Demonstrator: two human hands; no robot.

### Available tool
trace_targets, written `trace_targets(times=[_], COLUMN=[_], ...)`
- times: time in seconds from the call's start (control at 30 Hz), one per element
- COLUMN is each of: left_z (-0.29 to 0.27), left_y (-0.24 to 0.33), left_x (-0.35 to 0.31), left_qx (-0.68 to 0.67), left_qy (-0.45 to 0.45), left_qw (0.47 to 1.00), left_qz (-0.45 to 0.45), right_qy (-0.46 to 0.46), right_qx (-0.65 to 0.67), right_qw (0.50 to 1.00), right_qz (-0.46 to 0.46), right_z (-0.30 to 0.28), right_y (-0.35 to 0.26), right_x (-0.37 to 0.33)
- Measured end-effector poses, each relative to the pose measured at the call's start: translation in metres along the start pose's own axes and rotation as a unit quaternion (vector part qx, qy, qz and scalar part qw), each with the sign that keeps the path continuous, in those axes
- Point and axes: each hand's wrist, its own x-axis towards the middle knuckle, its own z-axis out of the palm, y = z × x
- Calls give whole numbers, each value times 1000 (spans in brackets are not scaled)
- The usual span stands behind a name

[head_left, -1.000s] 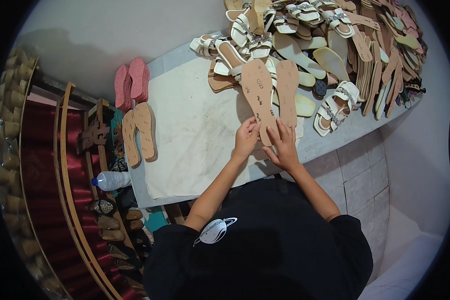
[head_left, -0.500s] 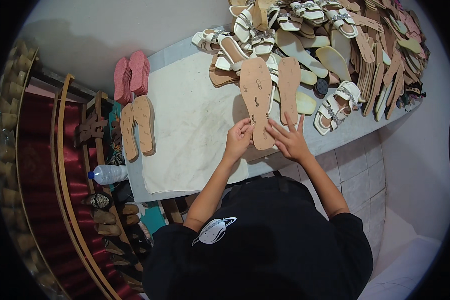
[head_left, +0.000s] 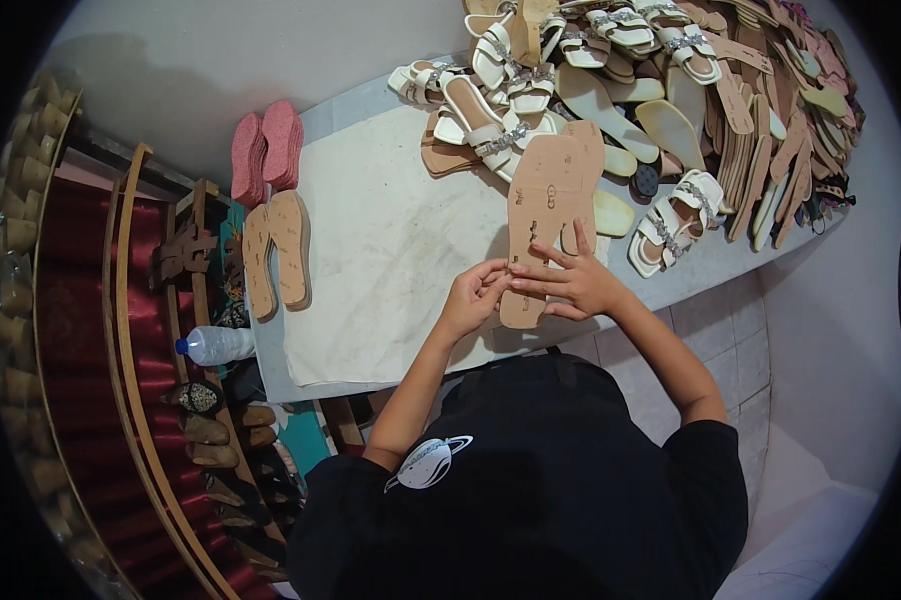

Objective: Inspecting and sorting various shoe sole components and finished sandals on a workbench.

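A tan insole with small dark markings stands toe-away over the front edge of the table. My left hand pinches its left edge near the heel, thumb and fingers closed. Across its lower part lies my right hand, fingers spread flat on the surface, one finger pointing up. A second tan insole shows partly behind the first; whether the two touch is hard to tell. Just beyond them lies a white sandal with a jewelled strap.
White sandals, loose soles and stacked insoles crowd the table's right side. A pale cloth covers its left part. Pink soles and tan soles stand at the left edge, near a bottle and wooden rack.
The front insole has moved right and nearer to me, now overlapping the second one. My right hand has shifted left across it, fingers laid flat; my left hand still pinches the edge.
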Motion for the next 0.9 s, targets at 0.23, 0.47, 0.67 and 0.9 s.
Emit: trace_targets(times=[0.23,0.47,0.67,0.9], left_z=[-8,-28,-53,-86], left_y=[7,6,3,0], left_x=[-7,-25,-54,-91], left_qx=[-20,56,77,96], left_qy=[14,39,84,121], left_qw=[999,998,993,988], left_qz=[23,19,29,21], right_qy=[19,7,-28,-29], right_qx=[-75,-40,-19,-61], right_qw=[992,996,995,998], right_qz=[-102,-80,-99,-4], right_z=[-9,-15,-11,10], right_y=[18,29,37,48], right_x=[27,66,106,155])
